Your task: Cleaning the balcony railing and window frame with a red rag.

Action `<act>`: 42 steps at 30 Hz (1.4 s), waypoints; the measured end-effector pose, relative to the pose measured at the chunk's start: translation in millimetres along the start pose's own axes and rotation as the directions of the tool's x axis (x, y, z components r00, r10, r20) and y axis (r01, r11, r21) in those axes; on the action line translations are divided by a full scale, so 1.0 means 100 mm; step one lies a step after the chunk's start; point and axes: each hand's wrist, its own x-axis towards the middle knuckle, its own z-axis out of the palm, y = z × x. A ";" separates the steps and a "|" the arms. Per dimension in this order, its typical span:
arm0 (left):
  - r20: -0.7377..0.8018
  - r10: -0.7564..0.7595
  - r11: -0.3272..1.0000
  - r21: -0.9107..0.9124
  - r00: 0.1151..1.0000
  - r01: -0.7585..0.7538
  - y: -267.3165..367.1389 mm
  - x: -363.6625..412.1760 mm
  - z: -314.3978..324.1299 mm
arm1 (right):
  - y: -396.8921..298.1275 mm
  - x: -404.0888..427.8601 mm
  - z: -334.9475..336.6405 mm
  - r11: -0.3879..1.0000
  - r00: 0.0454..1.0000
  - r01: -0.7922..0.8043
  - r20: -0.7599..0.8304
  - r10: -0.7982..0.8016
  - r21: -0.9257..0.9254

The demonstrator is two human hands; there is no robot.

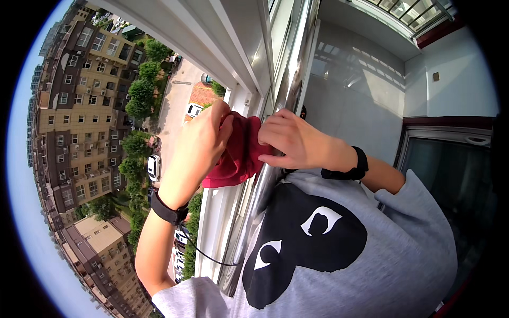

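A dark red cloth (240, 153) is bunched between my two hands, above the white window frame and beside a shiny metal rail (264, 190). My left hand (208, 133) grips its left side, with the outdoors below. On its right side, the fingers and thumb of my right hand (292, 141) pinch the fabric near the rail. Both wrists wear black bands, and a thin black cable (204, 254) runs from the left one towards the rail. Part of the cloth hangs down towards the frame.
White window frame (216, 226) members run along the opening. Outside, far below, are trees, parked cars and a paved road (175, 99), with apartment buildings (85, 103) beyond. Indoors lie a pale tiled floor (350, 87), a white wall (457, 83) and a dark glass door (441, 171).
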 end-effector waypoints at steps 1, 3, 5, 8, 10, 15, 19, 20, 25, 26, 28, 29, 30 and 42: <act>0.033 0.004 0.998 -0.070 0.999 -0.002 -0.08 0.08 0.13 | -0.01 0.00 0.01 0.999 1.000 0.026 -0.004 -0.026 -0.025; 0.103 -0.021 0.993 -0.111 0.994 0.032 -0.16 0.16 0.22 | -0.01 0.02 0.02 0.998 0.999 0.047 -0.013 -0.047 -0.053; 0.092 0.047 0.948 -0.318 0.995 -0.016 -0.04 0.08 0.34 | 0.01 0.00 0.02 0.999 0.999 0.040 -0.002 -0.040 -0.023; 0.069 0.062 0.960 -0.276 0.996 -0.040 0.13 -0.02 0.21 | 0.03 0.01 0.02 0.998 0.998 0.053 -0.041 -0.054 -0.033; 0.036 0.073 0.981 -0.182 0.997 -0.065 0.15 -0.06 0.19 | 0.02 -0.03 0.00 1.000 1.000 0.019 -0.020 -0.019 -0.021; 0.008 0.259 0.949 0.186 0.966 -0.256 -0.07 -0.13 0.35 | 0.01 0.02 -0.01 0.999 0.995 -0.037 0.094 0.038 -0.012; -0.011 0.176 0.984 0.011 0.984 -0.176 0.07 -0.10 0.30 | 0.03 -0.03 0.04 0.992 0.970 0.117 -0.208 -0.126 -0.054; -0.010 0.172 0.985 0.011 0.985 -0.172 0.08 -0.11 0.28 | 0.02 -0.05 0.02 0.992 0.962 0.108 -0.244 -0.122 -0.071; 0.146 0.110 0.993 -0.059 0.983 -0.103 0.09 -0.14 0.30 | 0.05 -0.09 0.02 0.983 0.943 0.174 -0.276 -0.185 -0.065; 0.164 0.127 0.991 -0.072 0.978 -0.117 0.10 -0.14 0.30 | 0.05 -0.10 0.02 0.968 0.931 0.246 -0.267 -0.247 -0.038; 0.129 0.147 0.989 -0.042 0.981 -0.142 0.06 -0.13 0.32 | -0.01 -0.05 -0.03 0.949 0.898 0.316 -0.318 -0.304 -0.013; 0.083 0.149 0.987 0.040 0.985 -0.152 -0.02 -0.10 0.34 | 0.00 -0.06 -0.02 0.948 0.902 0.318 -0.317 -0.294 0.026; 0.038 0.155 0.980 0.123 0.987 -0.158 -0.06 -0.08 0.36 | 0.01 -0.07 -0.01 0.945 0.905 0.320 -0.316 -0.284 0.065; 0.025 0.147 0.982 0.120 0.989 -0.149 -0.17 0.02 0.65 | 0.05 -0.02 0.02 0.953 0.938 0.260 -0.274 -0.211 0.157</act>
